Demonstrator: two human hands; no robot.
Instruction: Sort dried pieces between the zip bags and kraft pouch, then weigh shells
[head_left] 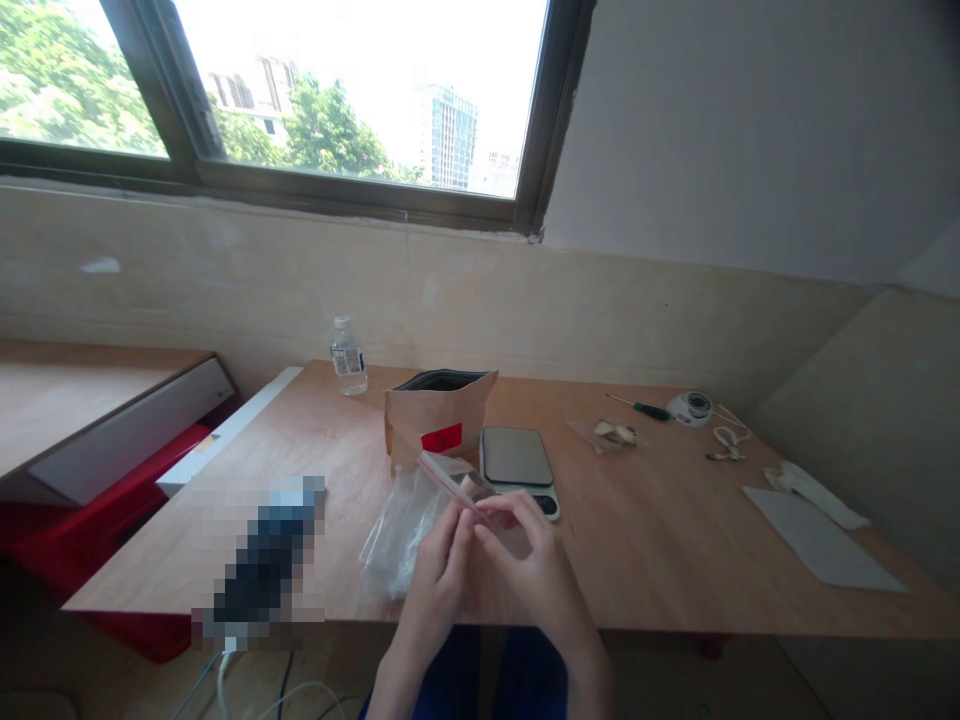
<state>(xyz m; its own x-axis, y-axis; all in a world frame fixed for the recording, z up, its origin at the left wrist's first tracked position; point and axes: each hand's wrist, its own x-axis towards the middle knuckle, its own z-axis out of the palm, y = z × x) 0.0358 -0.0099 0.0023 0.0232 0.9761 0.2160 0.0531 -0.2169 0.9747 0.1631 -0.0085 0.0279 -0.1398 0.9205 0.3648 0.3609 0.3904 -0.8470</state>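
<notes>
Both my hands pinch the rim of a small clear zip bag [445, 478] with a red closing strip, above the front of the table. My left hand [439, 558] has its thumb and fingers closed on the strip. At the strip's nearer end, my right hand [529, 545] pinches the bag too. Something pale beige shows inside it, partly hidden. Under and left of my hands lies a stack of clear plastic bags [396, 530]. Behind stands an open brown paper pouch [409, 428] with a red label. A flat kitchen scale [517, 456] sits beside the pouch, its front partly covered by my right hand.
A water bottle [349, 360] stands at the back left. On the left lies a pixelated dark object [266, 555]. Rightward are a clear bag with pale pieces [615, 435], a green-handled screwdriver [651, 410], a white dome device [690, 408] with a cable, and a white sheet [821, 545].
</notes>
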